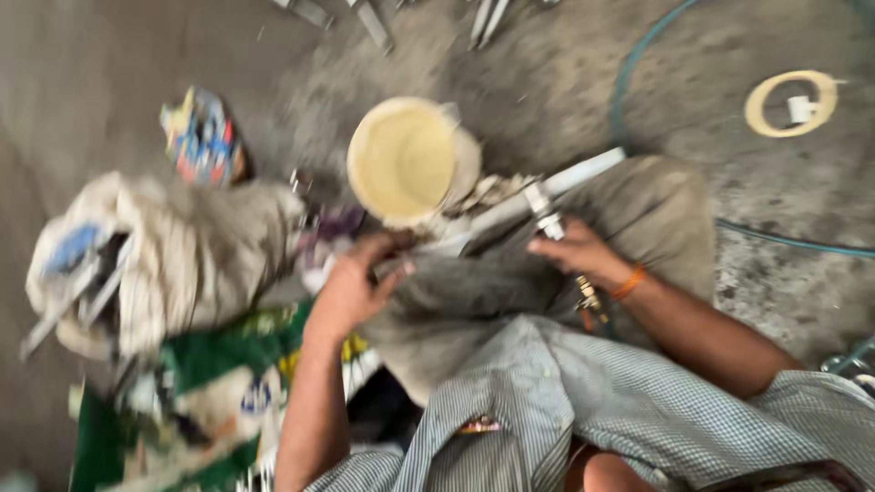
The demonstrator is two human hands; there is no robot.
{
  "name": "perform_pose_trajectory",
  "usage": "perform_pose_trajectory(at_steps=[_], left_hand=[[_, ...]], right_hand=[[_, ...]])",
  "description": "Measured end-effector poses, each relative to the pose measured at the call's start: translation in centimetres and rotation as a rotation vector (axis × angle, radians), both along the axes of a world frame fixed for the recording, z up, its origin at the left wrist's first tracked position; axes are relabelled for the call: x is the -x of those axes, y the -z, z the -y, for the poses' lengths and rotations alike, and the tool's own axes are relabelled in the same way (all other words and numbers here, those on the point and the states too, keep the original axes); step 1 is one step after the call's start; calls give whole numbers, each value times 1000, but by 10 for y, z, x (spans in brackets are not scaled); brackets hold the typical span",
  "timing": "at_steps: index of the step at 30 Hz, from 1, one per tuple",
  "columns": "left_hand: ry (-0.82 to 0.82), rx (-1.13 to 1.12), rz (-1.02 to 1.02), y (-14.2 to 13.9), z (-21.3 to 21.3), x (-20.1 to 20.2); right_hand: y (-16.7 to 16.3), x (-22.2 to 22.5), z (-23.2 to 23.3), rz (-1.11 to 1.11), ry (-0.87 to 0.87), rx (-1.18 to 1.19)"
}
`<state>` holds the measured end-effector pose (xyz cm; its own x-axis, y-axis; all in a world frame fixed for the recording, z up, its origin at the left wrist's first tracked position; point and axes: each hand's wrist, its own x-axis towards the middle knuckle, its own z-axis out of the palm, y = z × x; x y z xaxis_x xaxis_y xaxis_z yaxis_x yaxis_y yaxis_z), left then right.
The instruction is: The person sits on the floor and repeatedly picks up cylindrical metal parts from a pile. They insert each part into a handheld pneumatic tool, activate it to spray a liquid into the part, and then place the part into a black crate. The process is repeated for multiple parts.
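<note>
Head camera looks steeply down, close above the hands (465,269)

You get soft, even daylight, no hard glare. Whole frame smeared by motion blur, nothing truly sharp. Your left hand (351,287) and right hand (574,251) read as soft shapes, finger edges lost. White pipe (547,196) between them streaked. Pale bucket (406,159) just above your grip is brightest patch, slightly washed out. Sacks (173,255) left of grip smear worst. Shadows faint, diffuse beneath your arms.
</note>
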<state>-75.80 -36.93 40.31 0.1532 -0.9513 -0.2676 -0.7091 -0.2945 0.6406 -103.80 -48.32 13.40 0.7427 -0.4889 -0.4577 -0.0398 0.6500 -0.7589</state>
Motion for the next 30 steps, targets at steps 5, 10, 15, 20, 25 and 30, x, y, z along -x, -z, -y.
perform_pose_trajectory(at_steps=[5,10,15,20,25,30], left_hand=[[-317,-101,-47,2,-193,-4],[-906,-266,5,0,-407,-9],[-1103,-512,103,60,-532,-6],[-1058,-582,22,127,-587,10],[-957,-467,189,183,-593,26],[-895,-499,308,210,-587,44]], right_hand=[[-2,16,-12,-35,96,0],[48,24,-6,81,91,-236],[108,20,-3,325,6,-356],[125,2,-23,612,-172,-354],[112,7,-33,359,17,-303],[95,13,-47,209,52,-202]])
